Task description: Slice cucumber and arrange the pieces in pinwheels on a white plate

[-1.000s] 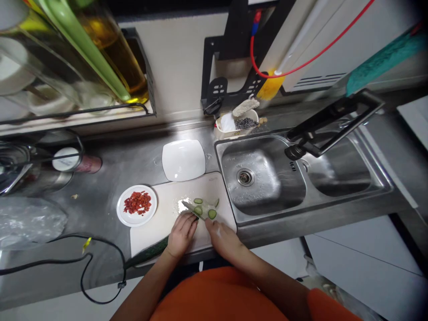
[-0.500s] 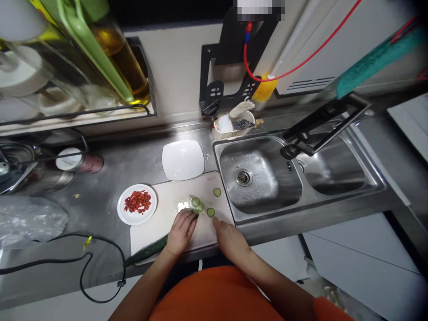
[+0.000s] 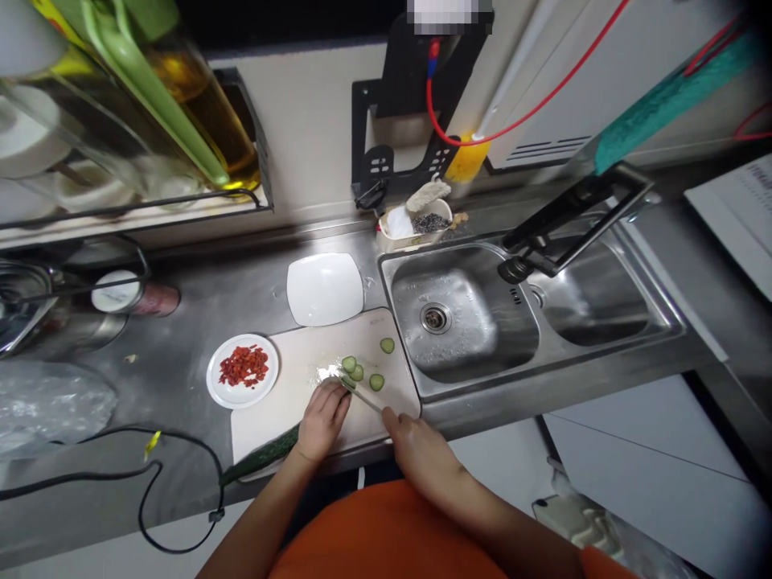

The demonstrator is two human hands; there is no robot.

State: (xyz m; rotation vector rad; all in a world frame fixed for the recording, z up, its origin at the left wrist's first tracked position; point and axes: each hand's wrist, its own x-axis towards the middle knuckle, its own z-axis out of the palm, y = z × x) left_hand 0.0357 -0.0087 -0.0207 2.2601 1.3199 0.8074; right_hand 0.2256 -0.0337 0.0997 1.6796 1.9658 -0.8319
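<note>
A long dark green cucumber (image 3: 262,457) lies along the near left edge of the white cutting board (image 3: 283,354). My left hand (image 3: 324,414) is closed over its right end, fingers curled. In my right hand (image 3: 413,442) is a knife (image 3: 363,396), its thin blade pointing left to the cucumber's cut end beside my left fingertips. Several cucumber slices (image 3: 376,382) lie on the board just beyond the blade, some overlapping and one farther off to the right. A white plate of chopped red pieces (image 3: 244,366) stands against the board's left side.
An empty white square plate (image 3: 326,289) sits behind the board. The steel sink (image 3: 464,314) with its black faucet (image 3: 543,249) adjoins on the right. A black cable (image 3: 181,434) and clear plastic bag (image 3: 54,406) lie left. Bottles (image 3: 205,121) stand on a rack above.
The knife blade now shows between my hands, tilted toward the cucumber's end; before, it was hardly visible. The view has shifted slightly. My left hand keeps its hold.
</note>
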